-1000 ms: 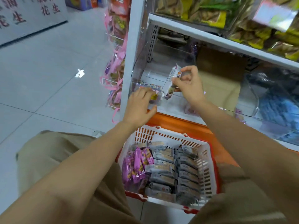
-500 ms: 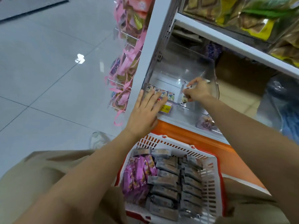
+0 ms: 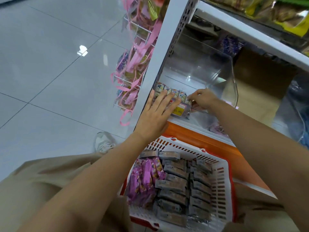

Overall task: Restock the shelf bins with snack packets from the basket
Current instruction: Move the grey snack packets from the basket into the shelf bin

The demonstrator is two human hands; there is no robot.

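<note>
Left hand (image 3: 155, 114) flat, grip released, on clear plastic shelf bin (image 3: 209, 69); right hand (image 3: 203, 99) grip pinches pale printed snack packet (image 3: 188, 102) above yellow ".80" price label (image 3: 178, 111).

One basket (image 3: 223, 190) carries two columns of grey packets (image 3: 175, 183) — about six apiece, plus two across the top — and purple packets (image 3: 147, 173) too bunched to count. One clear bin (image 3: 200, 64) shows five snack packets (image 3: 175, 93) in a row, one price label (image 3: 178, 110).
</note>
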